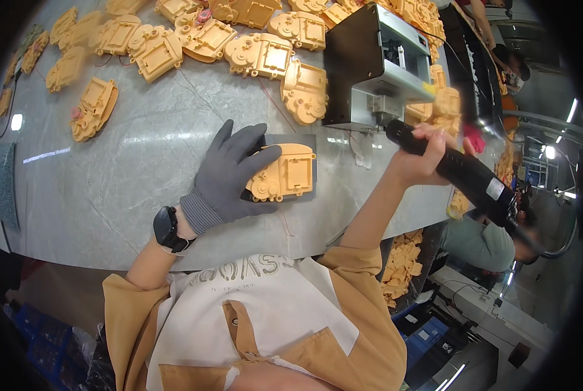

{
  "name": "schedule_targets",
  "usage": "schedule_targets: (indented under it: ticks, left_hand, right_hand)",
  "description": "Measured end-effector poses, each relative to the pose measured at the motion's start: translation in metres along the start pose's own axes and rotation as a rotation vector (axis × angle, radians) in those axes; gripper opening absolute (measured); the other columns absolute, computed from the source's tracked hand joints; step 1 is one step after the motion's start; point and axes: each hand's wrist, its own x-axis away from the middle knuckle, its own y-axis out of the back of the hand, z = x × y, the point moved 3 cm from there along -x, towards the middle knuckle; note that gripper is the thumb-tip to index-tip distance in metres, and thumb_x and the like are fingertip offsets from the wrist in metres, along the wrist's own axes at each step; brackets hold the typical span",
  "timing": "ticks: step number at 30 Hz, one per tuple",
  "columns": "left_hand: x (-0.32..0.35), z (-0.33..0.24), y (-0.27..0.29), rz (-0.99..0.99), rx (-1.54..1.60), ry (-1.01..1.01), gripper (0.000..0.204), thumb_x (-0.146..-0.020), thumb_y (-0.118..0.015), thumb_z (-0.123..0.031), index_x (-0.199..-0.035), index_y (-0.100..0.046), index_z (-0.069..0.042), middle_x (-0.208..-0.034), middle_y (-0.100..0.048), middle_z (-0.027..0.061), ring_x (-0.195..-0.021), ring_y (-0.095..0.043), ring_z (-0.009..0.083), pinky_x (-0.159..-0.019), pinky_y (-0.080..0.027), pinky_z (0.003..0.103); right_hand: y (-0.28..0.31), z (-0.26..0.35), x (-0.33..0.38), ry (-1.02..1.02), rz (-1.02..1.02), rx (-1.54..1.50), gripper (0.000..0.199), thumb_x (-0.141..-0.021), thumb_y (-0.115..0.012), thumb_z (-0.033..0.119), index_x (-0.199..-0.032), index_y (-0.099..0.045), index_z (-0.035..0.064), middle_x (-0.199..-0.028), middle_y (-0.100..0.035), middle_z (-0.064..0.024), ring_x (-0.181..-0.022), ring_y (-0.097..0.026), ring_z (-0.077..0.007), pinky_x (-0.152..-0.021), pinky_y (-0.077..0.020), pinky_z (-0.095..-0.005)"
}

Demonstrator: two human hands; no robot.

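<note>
- The yellow plastic housing [283, 173] lies flat on a dark grey pad [301, 142], near the bench's front edge and about midway along it.
- I judge it the piece in hand: nothing shows it fastened yet, and the tool tip is not on it.
- My left hand [229, 173], in a grey knit glove, lies over the housing's left end, fingers spread and curled onto it, pinning it to the pad. A black wristwatch [168, 229] sits above the cuff.
- My right hand [416, 156], bare, is wrapped tight around a black electric screwdriver [461, 171], raised right of the housing, tip pointing up toward the screw feeder box [376, 62].
- Many like housings [206, 36] lie spread along the bench's far edge; I cannot tell whether they are finished.
- More yellow parts fill a bin [402, 264] below the front edge, right side.
</note>
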Motion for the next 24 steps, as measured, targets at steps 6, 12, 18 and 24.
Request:
schedule_targets:
  ticks: [6, 12, 18, 24]
  left_hand:
    - [-0.002, -0.001, -0.003, 0.003, 0.011, 0.013, 0.082, -0.051, -0.080, -0.038, -0.121, -0.046, -0.012, -0.126, -0.040, 0.0212, -0.111, -0.046, 0.0346, -0.104, -0.019, 0.054]
    - [-0.001, -0.001, -0.005, -0.016, 0.030, 0.020, 0.083, -0.052, -0.079, -0.039, -0.122, -0.045, -0.012, -0.126, -0.040, 0.0207, -0.116, -0.042, 0.0344, -0.104, -0.019, 0.054]
    - [0.002, -0.018, 0.001, -0.125, 0.010, 0.023, 0.077, -0.059, -0.074, -0.047, -0.123, -0.045, -0.016, -0.126, -0.040, 0.0188, -0.119, -0.036, 0.0390, -0.104, -0.017, 0.056]
    - [0.001, -0.037, 0.016, -0.195, 0.039, -0.174, 0.045, -0.062, -0.074, -0.034, -0.101, -0.059, -0.018, -0.116, -0.051, 0.0080, -0.112, -0.044, 0.0350, -0.103, -0.020, 0.057]
  right_hand:
    - [-0.006, 0.040, 0.013, -0.332, 0.147, -0.122, 0.046, -0.072, -0.051, -0.005, -0.114, -0.033, -0.0027, -0.057, -0.048, -0.0078, -0.043, -0.046, -0.0147, -0.047, -0.0428, -0.0293]
    - [-0.003, 0.054, 0.019, -0.301, 0.107, -0.221, 0.051, -0.073, -0.048, 0.002, -0.120, -0.026, 0.0005, -0.058, -0.045, -0.0077, -0.045, -0.044, -0.0157, -0.049, -0.0422, -0.0331]
    - [-0.020, 0.078, 0.045, -0.566, 0.222, -0.564, 0.054, -0.074, -0.046, 0.004, -0.125, -0.028, 0.0064, -0.059, -0.040, -0.0050, -0.044, -0.042, -0.0153, -0.048, -0.0383, -0.0322]
    - [-0.034, 0.091, 0.055, -0.675, 0.308, -0.619, 0.055, -0.074, -0.046, 0.005, -0.126, -0.028, 0.0065, -0.060, -0.041, -0.0051, -0.043, -0.043, -0.0154, -0.048, -0.0394, -0.0332]
